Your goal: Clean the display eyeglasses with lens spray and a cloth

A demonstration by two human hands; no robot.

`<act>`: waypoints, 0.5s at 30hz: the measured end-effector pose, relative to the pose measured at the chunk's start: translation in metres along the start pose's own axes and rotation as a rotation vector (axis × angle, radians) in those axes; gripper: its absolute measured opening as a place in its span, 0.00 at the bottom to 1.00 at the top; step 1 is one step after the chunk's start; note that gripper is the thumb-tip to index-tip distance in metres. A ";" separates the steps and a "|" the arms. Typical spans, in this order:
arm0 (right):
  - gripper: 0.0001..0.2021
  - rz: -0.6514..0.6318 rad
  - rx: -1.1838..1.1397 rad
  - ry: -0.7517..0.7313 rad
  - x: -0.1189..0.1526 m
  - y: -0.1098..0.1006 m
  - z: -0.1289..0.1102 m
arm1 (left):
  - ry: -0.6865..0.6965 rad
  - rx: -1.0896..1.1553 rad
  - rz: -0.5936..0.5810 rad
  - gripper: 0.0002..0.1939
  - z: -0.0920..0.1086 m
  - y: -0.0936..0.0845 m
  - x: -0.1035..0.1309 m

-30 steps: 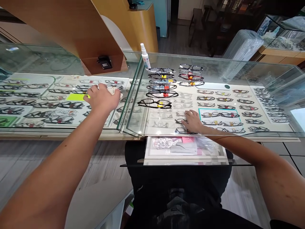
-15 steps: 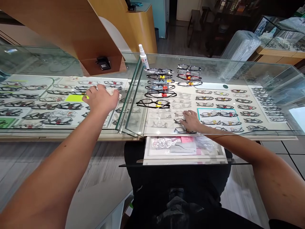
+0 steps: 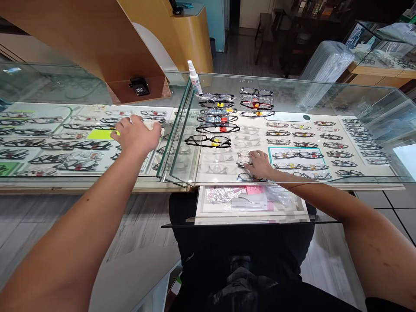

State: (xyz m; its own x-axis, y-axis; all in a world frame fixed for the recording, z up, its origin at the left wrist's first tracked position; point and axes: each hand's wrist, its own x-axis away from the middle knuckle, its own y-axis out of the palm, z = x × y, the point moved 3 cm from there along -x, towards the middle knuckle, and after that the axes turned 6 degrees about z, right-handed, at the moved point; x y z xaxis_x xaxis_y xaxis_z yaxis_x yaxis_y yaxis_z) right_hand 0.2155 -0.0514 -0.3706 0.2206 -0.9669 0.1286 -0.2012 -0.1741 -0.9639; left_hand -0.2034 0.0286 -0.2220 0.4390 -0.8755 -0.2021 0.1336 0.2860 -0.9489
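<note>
Camera view shifted slightly since earlier frame; hands unchanged. L hand (image 3: 135, 133), left of spray bottle (image 3: 194, 79): fingers spread, thumb side holding white cloth (image 3: 150, 125). R hand (image 3: 259, 164), right of & nearer than btl: part open, fingers bent, by spectacles (image 3: 245, 177); contact can't be told. Glass counter (image 3: 292, 96) beneath; eyewear rows (image 3: 217, 128) just nearer than btl. Wood cabinet (image 3: 195, 37) beyond btl.

Spray bottle (image 3: 195, 79): on the glass counter (image 3: 292, 93), behind your eyeglasses (image 3: 208, 141). Drawer (image 3: 251, 203): before you, below the counter's front edge.
</note>
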 end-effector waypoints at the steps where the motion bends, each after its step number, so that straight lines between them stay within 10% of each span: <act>1: 0.31 -0.003 -0.007 -0.001 0.002 -0.004 -0.004 | 0.000 0.001 0.000 0.41 0.000 0.000 0.000; 9: 0.08 -0.402 -0.234 -0.239 0.052 -0.041 -0.090 | 0.001 -0.006 -0.016 0.40 -0.002 0.003 -0.003; 15: 0.25 -0.740 -0.496 -0.469 0.105 -0.107 -0.145 | 0.004 -0.011 -0.010 0.41 -0.002 0.003 -0.003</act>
State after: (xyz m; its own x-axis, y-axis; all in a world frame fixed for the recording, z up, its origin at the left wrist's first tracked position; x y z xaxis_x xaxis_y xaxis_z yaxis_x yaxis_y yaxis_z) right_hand 0.1213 -0.1612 -0.2206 0.7829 -0.4316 0.4481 -0.2125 -0.8624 -0.4594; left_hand -0.2057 0.0310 -0.2242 0.4342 -0.8798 -0.1934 0.1285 0.2730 -0.9534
